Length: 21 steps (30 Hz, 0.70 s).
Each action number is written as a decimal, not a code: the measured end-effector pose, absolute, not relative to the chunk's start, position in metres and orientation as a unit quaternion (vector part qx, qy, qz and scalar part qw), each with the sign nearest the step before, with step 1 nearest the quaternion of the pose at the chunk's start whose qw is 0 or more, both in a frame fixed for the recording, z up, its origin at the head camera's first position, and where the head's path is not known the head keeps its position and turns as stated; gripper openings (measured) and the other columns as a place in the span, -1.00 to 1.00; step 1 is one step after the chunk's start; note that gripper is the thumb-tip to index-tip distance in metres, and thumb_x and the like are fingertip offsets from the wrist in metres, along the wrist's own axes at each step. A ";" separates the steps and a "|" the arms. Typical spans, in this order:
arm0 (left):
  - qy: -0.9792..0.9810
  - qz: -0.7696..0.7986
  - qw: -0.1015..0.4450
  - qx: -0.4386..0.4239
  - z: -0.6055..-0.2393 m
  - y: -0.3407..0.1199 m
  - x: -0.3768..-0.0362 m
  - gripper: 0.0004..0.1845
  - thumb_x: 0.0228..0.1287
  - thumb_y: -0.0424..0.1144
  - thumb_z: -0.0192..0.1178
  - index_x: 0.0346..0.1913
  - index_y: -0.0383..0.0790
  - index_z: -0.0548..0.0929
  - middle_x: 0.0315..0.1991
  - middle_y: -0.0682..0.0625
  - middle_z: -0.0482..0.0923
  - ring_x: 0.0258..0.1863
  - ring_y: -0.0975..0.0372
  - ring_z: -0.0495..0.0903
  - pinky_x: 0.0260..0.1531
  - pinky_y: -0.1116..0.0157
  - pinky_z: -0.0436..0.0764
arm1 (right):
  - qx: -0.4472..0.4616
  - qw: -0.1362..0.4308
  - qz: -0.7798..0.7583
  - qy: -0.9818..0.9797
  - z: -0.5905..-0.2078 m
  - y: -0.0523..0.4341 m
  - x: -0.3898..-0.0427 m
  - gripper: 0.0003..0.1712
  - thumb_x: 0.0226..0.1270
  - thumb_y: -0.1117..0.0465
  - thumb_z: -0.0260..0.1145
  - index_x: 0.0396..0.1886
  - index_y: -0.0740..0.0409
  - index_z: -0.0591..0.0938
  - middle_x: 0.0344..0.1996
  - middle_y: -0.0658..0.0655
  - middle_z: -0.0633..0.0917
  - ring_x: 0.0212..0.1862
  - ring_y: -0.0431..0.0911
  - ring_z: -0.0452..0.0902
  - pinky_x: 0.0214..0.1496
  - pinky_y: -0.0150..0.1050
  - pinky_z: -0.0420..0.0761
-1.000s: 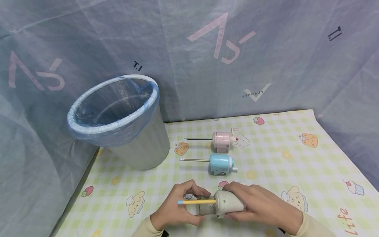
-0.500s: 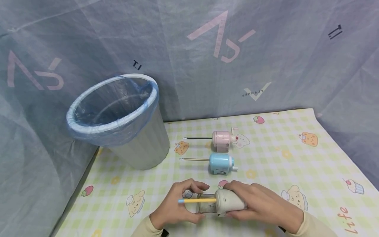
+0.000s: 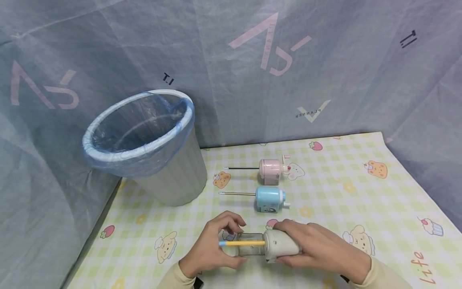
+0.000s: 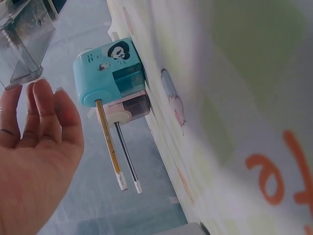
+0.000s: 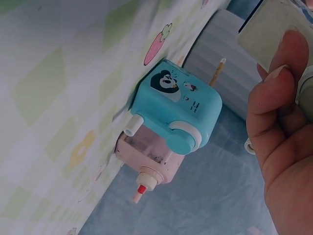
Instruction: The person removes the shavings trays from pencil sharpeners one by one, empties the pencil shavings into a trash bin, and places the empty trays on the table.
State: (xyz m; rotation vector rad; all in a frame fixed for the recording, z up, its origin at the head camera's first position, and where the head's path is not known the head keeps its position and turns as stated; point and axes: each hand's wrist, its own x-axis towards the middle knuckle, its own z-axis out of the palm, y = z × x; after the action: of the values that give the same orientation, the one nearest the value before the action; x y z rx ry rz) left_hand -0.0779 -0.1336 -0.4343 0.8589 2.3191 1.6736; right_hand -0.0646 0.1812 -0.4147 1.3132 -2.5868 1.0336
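Both of my hands meet on the white pencil sharpener [image 3: 283, 244] at the near edge of the bench [image 3: 343, 188]. My right hand [image 3: 317, 247] has its grip clamped around the sharpener's body, fingers curled over its top and thumb under it. My left hand [image 3: 213, 251] holds the clear shavings drawer [image 3: 249, 245], which sticks out from the left end of the sharpener; my fingers curl over the top of it and my thumb comes up from below, so that grip is pinched on the drawer. A yellow pencil [image 3: 241, 243] with a blue end lies level across the front of the drawer, its right end at the sharpener's face; I cannot tell whether it sits in the hole. Just beyond the white sharpener stands a blue sharpener [image 3: 270, 199] with a thin pencil [image 3: 236, 194] pointing left out of it, and beyond that a pink sharpener [image 3: 271, 171] with a dark pencil [image 3: 240, 168] pointing the same way. Far to the left of the white sharpener and further back stands a white waste bin [image 3: 169, 176] lined with a blue plastic bag [image 3: 144, 120]. A checked cloth with cartoon prints covers the bench, and grey sheeting hangs behind it.
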 end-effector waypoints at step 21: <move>0.771 0.569 0.032 0.284 -0.439 -0.142 -0.084 -0.55 -0.06 -0.38 0.70 -0.15 -0.14 0.64 0.09 0.04 0.63 0.07 0.02 0.63 0.02 0.05 0.66 | 0.419 0.046 0.324 -0.847 -0.419 0.184 -0.063 -0.43 0.45 -0.13 0.51 0.30 -0.11 0.51 -0.17 -0.26 0.64 -0.35 -0.48 0.45 -0.37 -0.59 0.47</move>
State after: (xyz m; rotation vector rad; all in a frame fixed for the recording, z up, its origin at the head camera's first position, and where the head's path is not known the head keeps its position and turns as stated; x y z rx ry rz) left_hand -0.0838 -0.1416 -0.4388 0.8753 2.3750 1.7513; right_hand -0.0635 0.1840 -0.4191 1.2800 -2.5846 0.9904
